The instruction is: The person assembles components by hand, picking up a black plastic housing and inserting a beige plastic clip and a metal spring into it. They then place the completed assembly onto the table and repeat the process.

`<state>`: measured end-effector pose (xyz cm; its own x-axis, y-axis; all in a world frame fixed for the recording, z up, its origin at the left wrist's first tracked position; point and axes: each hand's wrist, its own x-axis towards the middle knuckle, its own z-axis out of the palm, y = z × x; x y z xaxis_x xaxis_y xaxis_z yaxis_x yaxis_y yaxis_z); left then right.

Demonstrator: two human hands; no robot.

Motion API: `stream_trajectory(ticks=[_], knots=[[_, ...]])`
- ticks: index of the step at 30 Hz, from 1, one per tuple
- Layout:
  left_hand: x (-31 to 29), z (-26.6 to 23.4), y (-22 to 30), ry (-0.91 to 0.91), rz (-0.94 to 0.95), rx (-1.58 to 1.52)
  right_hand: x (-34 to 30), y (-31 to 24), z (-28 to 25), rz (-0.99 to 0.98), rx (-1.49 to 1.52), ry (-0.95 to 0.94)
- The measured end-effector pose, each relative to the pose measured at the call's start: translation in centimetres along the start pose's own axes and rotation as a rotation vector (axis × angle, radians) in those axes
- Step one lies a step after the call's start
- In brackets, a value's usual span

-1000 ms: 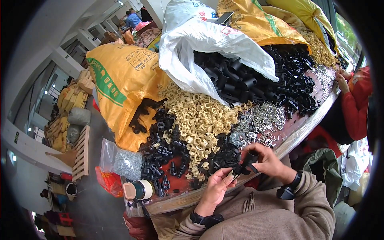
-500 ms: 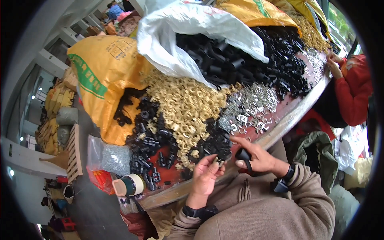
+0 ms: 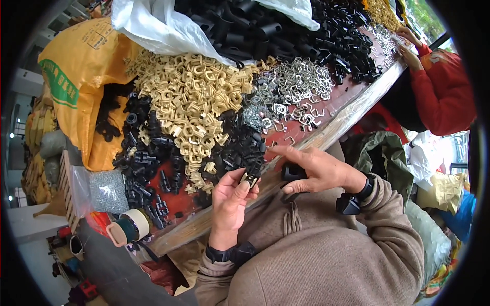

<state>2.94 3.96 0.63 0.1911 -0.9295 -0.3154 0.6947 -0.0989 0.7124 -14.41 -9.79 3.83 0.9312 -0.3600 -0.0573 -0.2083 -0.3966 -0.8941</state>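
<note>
My left hand (image 3: 228, 201) pinches a small metallic-looking part (image 3: 248, 179) with black around it between thumb and fingertips, at the near edge of the table. To its right my right hand (image 3: 324, 171) holds a short black plastic tube (image 3: 292, 172) against the palm, with the index finger stretched out toward the pile. Just beyond the fingertips lies a heap of small black plastic pieces (image 3: 240, 148). Beige U-shaped clips (image 3: 189, 97) form a large pile behind it. Silver metal hooks (image 3: 301, 81) and a patch of small screws (image 3: 253, 116) lie to the right of the clips.
A wooden rail (image 3: 352, 109) edges the red table. Black fittings (image 3: 140, 158), a yellow sack (image 3: 84, 66), a bag of screws (image 3: 108, 191) and a tape roll (image 3: 133, 224) stand left. A white sack (image 3: 153, 25) holds black tubes. A co-worker in red (image 3: 441, 92) works at far right.
The view has shifted, so the table contents sit further left and higher. My left hand still pinches the small part, and my right hand keeps the black tube with its index finger extended.
</note>
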Motion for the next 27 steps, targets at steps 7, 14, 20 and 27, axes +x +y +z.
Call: stream_trajectory(ticks=[7,14,20,27], knots=[[-0.2,0.6,-0.4,-0.049,-0.116,0.113,-0.1,0.9,0.3,-0.110,-0.088,0.006],[0.1,0.5,0.2,-0.117,-0.200,0.198,-0.1,0.5,0.7,-0.279,-0.121,0.064],[0.3,0.1,0.1,-0.115,-0.269,0.078,-0.7,1.2,-0.4,-0.234,-0.191,0.115],[0.0,1.1,-0.3,-0.104,-0.193,0.256,0.0,0.5,0.6,-0.404,-0.328,0.123]])
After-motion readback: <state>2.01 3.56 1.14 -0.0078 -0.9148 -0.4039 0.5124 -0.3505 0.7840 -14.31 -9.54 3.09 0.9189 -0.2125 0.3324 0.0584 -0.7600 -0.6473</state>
